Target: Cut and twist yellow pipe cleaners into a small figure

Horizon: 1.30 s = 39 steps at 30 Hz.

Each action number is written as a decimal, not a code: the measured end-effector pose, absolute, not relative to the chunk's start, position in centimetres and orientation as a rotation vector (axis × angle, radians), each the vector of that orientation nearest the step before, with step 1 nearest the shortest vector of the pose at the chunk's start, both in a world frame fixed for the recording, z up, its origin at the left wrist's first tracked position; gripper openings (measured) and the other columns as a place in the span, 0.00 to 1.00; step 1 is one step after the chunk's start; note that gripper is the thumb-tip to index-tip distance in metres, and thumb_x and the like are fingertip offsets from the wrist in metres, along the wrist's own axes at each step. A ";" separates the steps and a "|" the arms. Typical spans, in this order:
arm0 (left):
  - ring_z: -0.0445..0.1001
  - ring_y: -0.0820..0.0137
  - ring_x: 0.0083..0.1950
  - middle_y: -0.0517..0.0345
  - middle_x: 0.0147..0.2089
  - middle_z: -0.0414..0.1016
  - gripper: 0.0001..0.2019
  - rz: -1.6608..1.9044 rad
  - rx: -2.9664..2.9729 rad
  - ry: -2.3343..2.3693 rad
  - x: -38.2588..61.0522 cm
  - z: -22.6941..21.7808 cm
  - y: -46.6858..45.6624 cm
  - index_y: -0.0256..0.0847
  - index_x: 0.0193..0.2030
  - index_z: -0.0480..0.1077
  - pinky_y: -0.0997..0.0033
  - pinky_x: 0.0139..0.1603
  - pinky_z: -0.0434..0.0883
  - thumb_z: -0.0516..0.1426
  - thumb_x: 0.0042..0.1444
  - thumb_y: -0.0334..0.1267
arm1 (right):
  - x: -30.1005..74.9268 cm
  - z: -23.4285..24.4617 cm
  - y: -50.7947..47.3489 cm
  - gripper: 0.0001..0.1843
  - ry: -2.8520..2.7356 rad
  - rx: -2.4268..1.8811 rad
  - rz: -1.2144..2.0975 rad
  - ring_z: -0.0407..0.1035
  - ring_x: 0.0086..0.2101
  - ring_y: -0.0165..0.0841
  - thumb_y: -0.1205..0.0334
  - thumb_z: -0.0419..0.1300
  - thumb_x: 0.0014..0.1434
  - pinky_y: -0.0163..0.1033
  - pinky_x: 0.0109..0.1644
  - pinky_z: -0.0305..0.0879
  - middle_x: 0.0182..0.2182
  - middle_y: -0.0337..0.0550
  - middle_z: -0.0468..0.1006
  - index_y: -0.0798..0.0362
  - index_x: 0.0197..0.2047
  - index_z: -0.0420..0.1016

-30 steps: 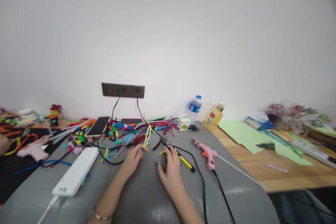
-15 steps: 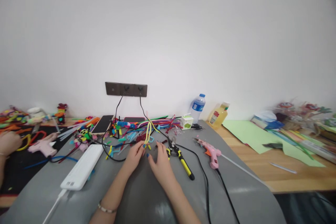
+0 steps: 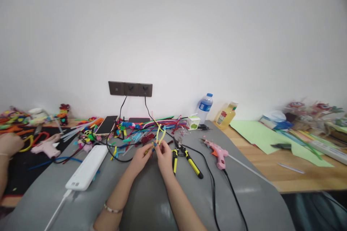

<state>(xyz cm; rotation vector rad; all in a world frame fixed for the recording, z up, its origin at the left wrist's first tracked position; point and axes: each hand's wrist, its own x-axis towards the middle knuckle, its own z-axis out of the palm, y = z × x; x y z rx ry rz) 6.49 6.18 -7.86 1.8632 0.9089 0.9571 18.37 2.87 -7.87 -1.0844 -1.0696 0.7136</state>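
My left hand (image 3: pixel 141 158) and my right hand (image 3: pixel 164 155) meet over the grey mat (image 3: pixel 151 202), both pinched on a yellow pipe cleaner (image 3: pixel 159 135) whose looped ends stand up between them. Yellow-handled pliers (image 3: pixel 187 159) lie on the mat just right of my right hand. A heap of coloured pipe cleaners (image 3: pixel 143 131) sits right behind my hands.
A pink glue gun (image 3: pixel 218 150) with a black cord lies to the right, a white power strip (image 3: pixel 86 168) to the left. A phone (image 3: pixel 106 125), water bottle (image 3: pixel 205 107), yellow bottle (image 3: pixel 227 114) and wall sockets (image 3: pixel 130 88) are at the back. Another person's hand (image 3: pixel 9 144) shows at far left.
My right hand left the pliers and moved left to join my left hand on the yellow pipe cleaner, which is now lifted a little off the mat.
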 end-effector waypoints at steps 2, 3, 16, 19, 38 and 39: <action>0.72 0.68 0.31 0.53 0.34 0.78 0.17 0.952 1.850 0.900 6.6 -7.6 6.0 0.36 0.49 0.74 0.71 0.34 0.68 0.53 0.57 0.40 | 18.7 -7.9 2.9 0.11 -1.053 -1.032 0.732 0.60 0.25 0.31 0.54 0.57 0.58 0.35 0.30 0.58 0.24 0.36 0.66 0.53 0.34 0.70; 0.74 0.67 0.35 0.52 0.38 0.79 0.16 0.954 1.851 0.895 6.6 -7.5 5.9 0.37 0.49 0.74 0.70 0.37 0.69 0.54 0.56 0.39 | 19.0 -7.9 2.9 0.11 -1.039 -1.016 0.734 0.60 0.26 0.31 0.53 0.57 0.58 0.35 0.31 0.58 0.25 0.36 0.66 0.53 0.33 0.69; 0.75 0.66 0.39 0.56 0.37 0.78 0.10 0.972 1.957 0.963 6.6 -7.0 5.7 0.39 0.41 0.73 0.69 0.42 0.68 0.57 0.52 0.37 | 21.9 -8.1 2.9 0.14 -0.987 -1.000 0.916 0.53 0.21 0.29 0.49 0.59 0.56 0.33 0.24 0.50 0.19 0.30 0.59 0.51 0.34 0.68; 0.74 0.66 0.38 0.55 0.35 0.78 0.08 0.952 1.968 0.948 6.6 -6.7 5.6 0.39 0.36 0.74 0.69 0.41 0.68 0.56 0.52 0.37 | 21.6 -8.1 2.7 0.12 -1.058 -0.951 0.906 0.55 0.22 0.29 0.51 0.59 0.56 0.34 0.26 0.52 0.20 0.32 0.60 0.52 0.34 0.68; 0.45 0.78 0.18 0.70 0.23 0.54 0.32 0.760 0.882 0.585 5.8 -5.4 4.7 0.43 0.62 0.57 0.80 0.18 0.44 0.45 0.58 0.63 | 21.6 -7.5 2.0 0.18 -1.098 -0.936 1.039 0.58 0.17 0.27 0.45 0.63 0.53 0.32 0.22 0.55 0.17 0.32 0.66 0.51 0.29 0.68; 0.44 0.79 0.18 0.70 0.22 0.53 0.33 0.737 0.898 0.574 5.9 -5.5 4.7 0.44 0.61 0.57 0.80 0.18 0.45 0.45 0.58 0.64 | 21.6 -7.5 2.0 0.18 -1.105 -0.930 1.040 0.57 0.17 0.26 0.45 0.63 0.52 0.32 0.22 0.54 0.17 0.32 0.66 0.52 0.28 0.68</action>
